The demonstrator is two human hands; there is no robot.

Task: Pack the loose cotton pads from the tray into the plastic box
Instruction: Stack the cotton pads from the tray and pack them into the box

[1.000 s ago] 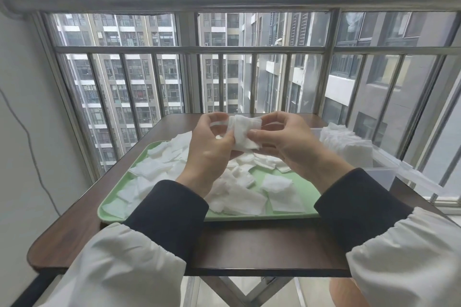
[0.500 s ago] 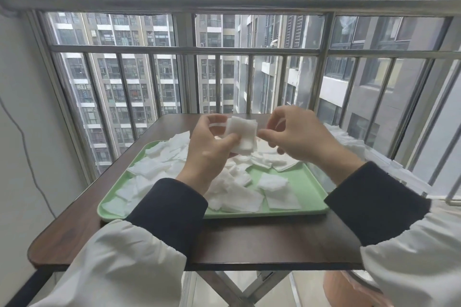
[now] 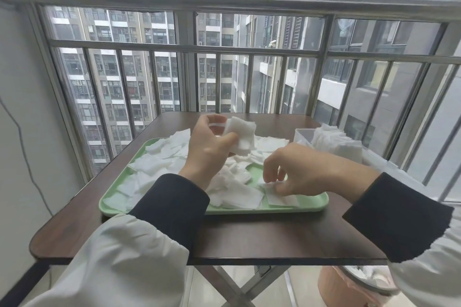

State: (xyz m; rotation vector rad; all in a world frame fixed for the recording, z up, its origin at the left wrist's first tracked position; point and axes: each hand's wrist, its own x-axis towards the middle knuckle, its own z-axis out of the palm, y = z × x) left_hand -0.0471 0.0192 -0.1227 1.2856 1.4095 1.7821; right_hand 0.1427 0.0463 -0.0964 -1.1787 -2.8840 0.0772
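A green tray (image 3: 311,201) holds loose cotton pads (image 3: 159,164); a plastic box (image 3: 303,136) of pads stands right of it. Above the tray, the left hand (image 3: 207,149) grips a pad stack (image 3: 242,136). The right hand (image 3: 306,169) touches a single pad (image 3: 283,199) on the tray with curled fingers, grip unclear.

A dark wooden table (image 3: 249,239) stands by a barred window (image 3: 249,50), a pink bin (image 3: 330,288) below its right corner.

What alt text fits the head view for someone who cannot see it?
The left hand holds a small stack of cotton pads above a green tray of loose pads; the right hand reaches down to one near its right end. A plastic box of pads stands further right.
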